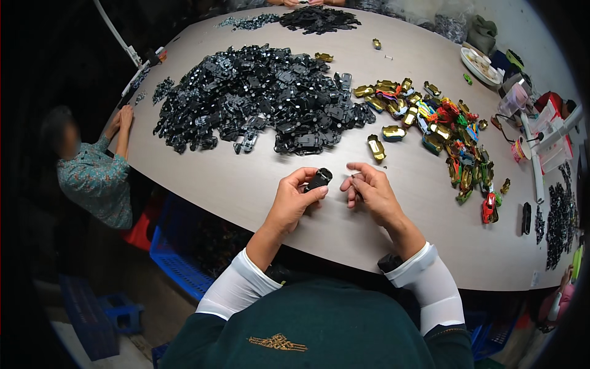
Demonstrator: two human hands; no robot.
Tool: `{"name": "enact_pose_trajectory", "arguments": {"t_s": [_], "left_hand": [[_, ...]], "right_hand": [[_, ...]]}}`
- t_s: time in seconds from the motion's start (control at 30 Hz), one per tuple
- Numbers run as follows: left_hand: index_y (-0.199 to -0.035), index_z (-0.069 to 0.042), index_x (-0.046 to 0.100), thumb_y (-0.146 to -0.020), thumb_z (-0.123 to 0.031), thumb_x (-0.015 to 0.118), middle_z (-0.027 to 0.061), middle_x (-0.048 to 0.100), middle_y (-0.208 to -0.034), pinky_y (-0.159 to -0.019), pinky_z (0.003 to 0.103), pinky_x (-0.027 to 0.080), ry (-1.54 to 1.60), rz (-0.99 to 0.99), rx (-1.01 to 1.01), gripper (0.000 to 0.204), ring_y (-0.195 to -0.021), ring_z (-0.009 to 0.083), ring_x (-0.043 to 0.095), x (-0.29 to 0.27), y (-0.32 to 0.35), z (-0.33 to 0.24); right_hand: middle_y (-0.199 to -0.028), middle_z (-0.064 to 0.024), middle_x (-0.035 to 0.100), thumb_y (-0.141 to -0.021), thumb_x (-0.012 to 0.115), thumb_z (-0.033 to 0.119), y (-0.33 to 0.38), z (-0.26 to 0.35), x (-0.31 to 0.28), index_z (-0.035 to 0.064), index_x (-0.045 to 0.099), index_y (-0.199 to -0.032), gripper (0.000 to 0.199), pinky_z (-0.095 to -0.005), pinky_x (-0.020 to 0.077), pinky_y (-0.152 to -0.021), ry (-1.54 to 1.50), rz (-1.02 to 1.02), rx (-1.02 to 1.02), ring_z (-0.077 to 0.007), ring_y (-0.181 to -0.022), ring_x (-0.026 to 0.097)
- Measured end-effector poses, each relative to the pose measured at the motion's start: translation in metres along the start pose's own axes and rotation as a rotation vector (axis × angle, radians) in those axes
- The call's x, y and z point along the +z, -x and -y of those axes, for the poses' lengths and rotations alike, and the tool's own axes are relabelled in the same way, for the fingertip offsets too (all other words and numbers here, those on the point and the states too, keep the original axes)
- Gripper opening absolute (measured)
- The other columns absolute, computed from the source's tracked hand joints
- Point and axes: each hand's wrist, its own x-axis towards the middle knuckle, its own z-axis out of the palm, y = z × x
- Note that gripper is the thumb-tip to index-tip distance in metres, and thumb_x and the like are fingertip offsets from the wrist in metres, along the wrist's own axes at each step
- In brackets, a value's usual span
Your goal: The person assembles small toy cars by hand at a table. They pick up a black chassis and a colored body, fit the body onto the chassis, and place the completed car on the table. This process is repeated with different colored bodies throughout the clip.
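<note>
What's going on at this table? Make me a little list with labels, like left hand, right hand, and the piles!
Left hand: left hand holds a small black part above the table
Right hand: right hand has its fingers curled; whether it holds something tiny cannot be told
Big pile: black toy car bases
Side pile: shiny gold and coloured toy car shells
Closest loose piece: gold shell
Other person: sits at the table's left edge, hands on it

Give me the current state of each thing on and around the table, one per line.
Left hand: shut on black chassis piece, held above the table.
Right hand: fingers curled, contents too small to tell.
Black parts pile: heaped, loose.
Coloured toy car shells: scattered, unsorted.
Gold shell: lying alone.
</note>
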Motion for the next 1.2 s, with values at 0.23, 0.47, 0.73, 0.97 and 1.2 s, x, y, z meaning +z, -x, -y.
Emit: {"name": "enact_pose_trajectory", "arguments": {"t_s": [0.23, 0.47, 0.73, 0.97, 1.2], "left_hand": [[-0.110, -0.003, 0.062, -0.091, -0.014, 0.062, 0.0031, 0.064, -0.086, -0.046, 0.016, 0.042, -0.006, 0.012, -0.116, 0.021, -0.063, 0.0055, 0.055, -0.002, 0.004, -0.005], [-0.106, -0.005, 0.063, -0.092, -0.020, 0.062, 0.0025, 0.064, -0.081, -0.043, 0.016, 0.039, 0.038, 0.016, -0.125, 0.020, -0.059, 0.0035, 0.053, -0.002, 0.005, 0.000], [-0.101, -0.008, 0.058, -0.092, -0.019, 0.061, 0.0018, 0.061, -0.078, -0.041, 0.015, 0.032, 0.075, 0.066, -0.124, 0.015, -0.052, 0.0026, 0.047, 0.000, 0.010, -0.002], [-0.094, -0.010, 0.055, -0.089, -0.018, 0.062, -0.0002, 0.060, -0.078, -0.044, 0.017, 0.034, 0.108, 0.086, -0.153, 0.012, -0.055, 0.0029, 0.048, 0.002, 0.011, -0.002], [-0.090, -0.008, 0.056, -0.088, -0.017, 0.063, 0.0000, 0.059, -0.073, -0.044, 0.018, 0.038, 0.120, 0.118, -0.192, 0.012, -0.056, 0.0054, 0.051, 0.003, 0.014, -0.009]], "right_hand": [[-0.088, -0.0093, 0.064, -0.098, 0.045, 0.010, 0.002, 0.015, -0.005, -0.0013, 0.050, -0.121, 0.026, -0.0219, 0.0532, -0.055, 0.294, 0.156, 0.151, -0.0090, -0.060, 0.056], [-0.074, -0.0007, 0.058, -0.097, 0.050, 0.013, 0.002, 0.008, -0.007, -0.0008, 0.063, -0.111, 0.023, -0.0224, 0.0515, -0.051, 0.070, 0.191, 0.077, -0.0058, -0.057, 0.052], [-0.071, -0.0005, 0.053, -0.099, 0.053, 0.023, 0.011, 0.022, 0.001, 0.0017, 0.055, -0.105, 0.022, -0.0190, 0.0355, -0.043, -0.208, 0.385, 0.205, -0.0045, -0.051, 0.040], [-0.068, -0.0007, 0.053, -0.098, 0.055, 0.027, 0.012, 0.020, 0.004, 0.0055, 0.054, -0.096, 0.021, -0.0188, 0.0299, -0.041, -0.335, 0.457, 0.331, -0.0043, -0.049, 0.036], [-0.066, -0.0025, 0.058, -0.095, 0.060, 0.027, 0.014, 0.019, 0.003, 0.0071, 0.054, -0.091, 0.021, -0.0192, 0.0297, -0.040, -0.252, 0.495, 0.297, -0.0043, -0.046, 0.039]]}}
